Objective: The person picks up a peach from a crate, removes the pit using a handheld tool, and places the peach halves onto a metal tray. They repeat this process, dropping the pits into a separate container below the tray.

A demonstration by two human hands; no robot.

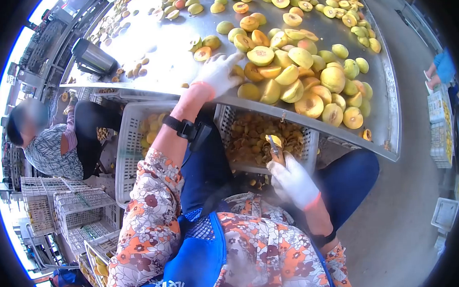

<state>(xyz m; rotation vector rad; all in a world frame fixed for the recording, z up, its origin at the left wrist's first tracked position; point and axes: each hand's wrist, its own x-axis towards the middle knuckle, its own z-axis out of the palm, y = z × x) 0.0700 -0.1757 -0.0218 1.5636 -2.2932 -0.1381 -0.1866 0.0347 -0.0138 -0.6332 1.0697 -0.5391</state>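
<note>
My left hand [219,73], in a white glove, reaches over the near edge of the metal table to a heap of halved yellow peaches [301,57]. Its fingers are stretched apart around a small peach piece [237,71] at the heap's left side; a firm grip is not visible. Lower down, my gloved right hand [292,179] is closed round a small hand tool [276,151] with a brownish handle and a metal head. A bit of yellow fruit [274,141] sits at the tool's tip. Below it is a crate of peelings and scraps [249,137].
The metal table [385,107] has a raised rim and carries more peaches farther back. A steel container [92,56] lies tilted at its left. A white crate [132,167] with fruit stands by my left arm. Stacked crates [85,209] and a seated person [57,144] are farther left.
</note>
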